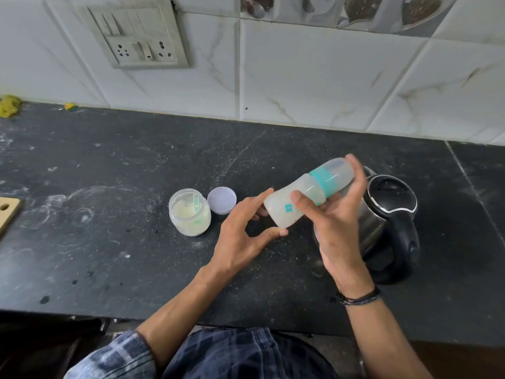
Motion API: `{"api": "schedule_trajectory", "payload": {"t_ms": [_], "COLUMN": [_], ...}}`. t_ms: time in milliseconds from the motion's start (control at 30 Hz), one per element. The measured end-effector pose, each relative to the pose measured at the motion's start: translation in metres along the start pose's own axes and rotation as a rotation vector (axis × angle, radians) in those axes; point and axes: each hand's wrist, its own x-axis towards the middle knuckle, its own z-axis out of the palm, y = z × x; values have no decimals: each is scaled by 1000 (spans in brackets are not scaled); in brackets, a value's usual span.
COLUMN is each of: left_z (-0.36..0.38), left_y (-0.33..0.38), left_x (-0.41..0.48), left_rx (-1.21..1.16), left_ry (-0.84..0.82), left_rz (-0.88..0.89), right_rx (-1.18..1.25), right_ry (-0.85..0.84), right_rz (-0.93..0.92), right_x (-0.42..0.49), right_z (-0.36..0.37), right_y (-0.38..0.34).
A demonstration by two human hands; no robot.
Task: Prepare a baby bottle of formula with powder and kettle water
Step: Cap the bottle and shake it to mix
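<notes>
Right fingers wrapped behind the capped end of the baby bottle, thumb pressed across its narrow waist: a firm curl of the right hand, palm toward 10 o'clock, dark cord bracelet round the wrist. Bottle lifted off the counter and tilted, clear domed cap toward 2 o'clock, rounded base toward 8 o'clock. Cloudy plastic, teal collar ring, small teal print near the base. Left fingers straight and spread wide, index tip at the upper edge of the base, thumb tip just under its lower edge; touching or barely apart, impossible to tell. Left hand back-up, forearm reaching in from 7 o'clock out of a plaid sleeve.

At 3 o'clock of the bottle, partly behind the right hand, a kettle: brushed steel belly, glossy black top, thick looped handle toward 5 o'clock. At 9 o'clock of the left hand, an open powder jar, squat, round and clear, pale cream powder inside with a teal scoop leaning in it. Flat round jar lid just beside at 2 o'clock. Counter of dark speckled stone, matt, smeared with white dust. Wide gap of it between jar and the wooden board corner at far 9 o'clock. Front edge at 6 o'clock, veined white wall tiles at 12.
</notes>
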Motion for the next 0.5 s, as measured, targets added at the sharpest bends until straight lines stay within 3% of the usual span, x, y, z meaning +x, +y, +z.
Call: {"api": "schedule_trajectory", "payload": {"t_ms": [133, 267, 333, 400, 500], "left_z": [1, 4, 4, 4, 3], "left_y": [-16, -43, -55, -67, -81], "left_x": [-1, -11, -16, -19, -22], "left_rx": [39, 158, 187, 238, 273], "left_ry": [-59, -139, -173, -175, -203], "left_rz": [-27, -136, -172, -203, -236], "right_rx": [120, -60, -93, 3, -82], "right_ry": [231, 13, 56, 102, 63], "right_rz": [-138, -182, -275, -232, -232], "right_x": [10, 10, 11, 16, 15], "right_z": [2, 4, 1, -3, -5], "right_y": [-5, -4, -4, -7, -9]}}
